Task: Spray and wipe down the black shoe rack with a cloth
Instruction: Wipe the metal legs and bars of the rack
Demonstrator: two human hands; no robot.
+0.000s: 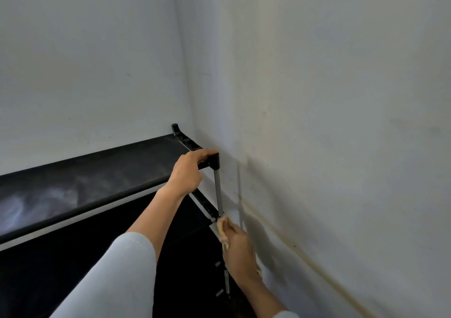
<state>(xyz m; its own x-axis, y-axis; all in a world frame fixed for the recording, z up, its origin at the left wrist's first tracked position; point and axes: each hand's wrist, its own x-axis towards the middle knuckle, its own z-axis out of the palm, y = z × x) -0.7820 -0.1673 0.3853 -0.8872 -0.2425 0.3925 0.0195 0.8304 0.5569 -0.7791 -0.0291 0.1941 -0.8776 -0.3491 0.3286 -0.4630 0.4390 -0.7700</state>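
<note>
A: Black shoe rack (80,183) tucked into room corner, right end close against side wall (329,122). Left hand (186,171) up on top corner joint (215,159), fingers curled over rack's front rail there. Likely bracing, since light frame would rock under rubbing.

B: Right hand (238,247) low, fingers clenched around yellowish cloth (223,230), bunched against grey upright pole (218,191) near second-tier joint. Probably working pole from bottom connector, dirt gathering at joints.

A: Top shelf showing pale smeary streaks on black surface. Dust or drying spray, cannot tell which.

B: No spray bottle anywhere in view.

A: Lower tiers dark, hardly readable. Further grey pole section and small fittings below right hand.

B: Obstacles: narrow gap between pole and side wall, little room for knuckles or cloth behind pole. Brownish line running along wall base beside wrist. Left forearm, pale sleeve (114,276) crossing front of lower shelves, blocking reach there for now.
</note>
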